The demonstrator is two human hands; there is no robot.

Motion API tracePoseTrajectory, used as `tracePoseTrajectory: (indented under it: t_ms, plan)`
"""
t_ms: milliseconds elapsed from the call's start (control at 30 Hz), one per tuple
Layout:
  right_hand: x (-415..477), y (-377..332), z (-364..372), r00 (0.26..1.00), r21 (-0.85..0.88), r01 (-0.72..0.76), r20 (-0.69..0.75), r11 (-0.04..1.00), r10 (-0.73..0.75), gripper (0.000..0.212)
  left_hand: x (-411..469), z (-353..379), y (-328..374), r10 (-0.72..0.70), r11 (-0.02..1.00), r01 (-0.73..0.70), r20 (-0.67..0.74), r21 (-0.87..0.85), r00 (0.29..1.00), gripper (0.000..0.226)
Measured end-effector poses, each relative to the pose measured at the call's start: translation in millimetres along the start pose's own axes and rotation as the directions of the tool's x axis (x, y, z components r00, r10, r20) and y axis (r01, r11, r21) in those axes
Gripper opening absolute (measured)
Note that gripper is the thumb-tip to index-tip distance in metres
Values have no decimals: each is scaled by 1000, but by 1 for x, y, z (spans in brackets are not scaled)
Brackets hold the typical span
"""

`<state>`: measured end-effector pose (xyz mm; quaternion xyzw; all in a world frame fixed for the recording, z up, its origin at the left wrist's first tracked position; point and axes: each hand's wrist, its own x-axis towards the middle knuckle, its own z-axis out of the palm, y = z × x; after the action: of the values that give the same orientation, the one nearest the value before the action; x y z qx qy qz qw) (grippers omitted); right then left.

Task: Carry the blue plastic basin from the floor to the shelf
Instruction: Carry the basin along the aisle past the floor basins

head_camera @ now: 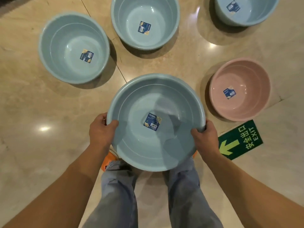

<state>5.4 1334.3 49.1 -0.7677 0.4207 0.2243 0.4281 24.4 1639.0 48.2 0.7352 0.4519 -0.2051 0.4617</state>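
A round blue plastic basin with a dark label stuck inside its bottom is held in front of my legs, above the floor. My left hand grips its left rim, thumb inside the bowl. On the opposite side my right hand grips the right rim the same way. The basin is level and empty. No shelf is in view.
Three more blue basins stand on the beige tiled floor: one at the left, one at top centre, one at top right. A pink basin sits to the right. A green exit sticker lies on the floor.
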Motion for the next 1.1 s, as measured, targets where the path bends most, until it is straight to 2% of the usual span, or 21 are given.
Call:
tracePoseTrajectory:
  t_ms: [167, 267, 533, 800, 900, 1100]
  plan:
    - [28, 14, -23, 999, -17, -46, -8, 999, 46, 46, -8, 41, 1, -43, 998, 41, 25, 44, 999, 45]
    - [50, 25, -22, 997, -29, -75, -31, 997, 74, 46, 5, 61, -1, -47, 998, 44, 62, 47, 997, 61]
    - [93, 69, 17, 996, -14, -83, -36, 996, 83, 42, 62, 95, -35, -87, 995, 83, 96, 48, 992, 42]
    - [105, 102, 47, 995, 10, -91, -28, 996, 91, 42, 83, 104, -70, -74, 989, 61, 98, 132, 992, 53]
    - [109, 112, 51, 997, 10, -71, -32, 997, 71, 45, 88, 108, -78, -57, 993, 45, 102, 112, 993, 55]
    - [119, 107, 39, 997, 108, -79, 14, 991, 78, 46, 83, 113, -68, -122, 992, 122, 123, 2, 985, 48]
